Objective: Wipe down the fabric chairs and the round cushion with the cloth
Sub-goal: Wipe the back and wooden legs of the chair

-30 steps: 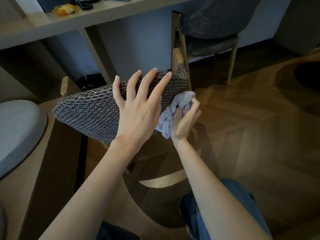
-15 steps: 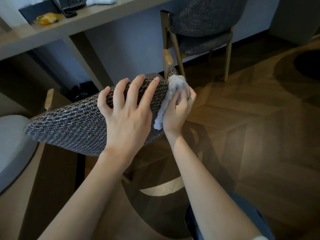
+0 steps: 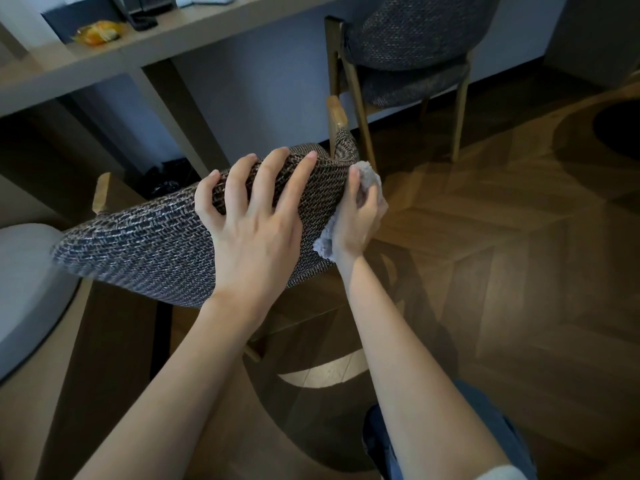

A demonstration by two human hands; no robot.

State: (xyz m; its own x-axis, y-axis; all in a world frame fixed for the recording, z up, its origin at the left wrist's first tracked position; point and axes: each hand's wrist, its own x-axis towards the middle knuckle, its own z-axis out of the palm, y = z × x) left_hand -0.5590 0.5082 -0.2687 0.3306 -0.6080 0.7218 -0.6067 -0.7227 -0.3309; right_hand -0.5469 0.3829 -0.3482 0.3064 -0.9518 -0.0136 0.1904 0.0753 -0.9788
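Woven chair backrest [image 3: 138, 251], two hands.
Right hand [image 3: 356, 220] clutches cloth [image 3: 369, 174] against its right end; left hand [image 3: 256, 230] presses beside, fingers spread.

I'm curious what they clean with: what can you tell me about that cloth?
The cloth is pale grey, soft and fluffy-looking, bunched into a wad. The right hand grips it, so only a tuft above the hand and a corner below it show. It is pressed against the right end of the near chair's woven backrest.
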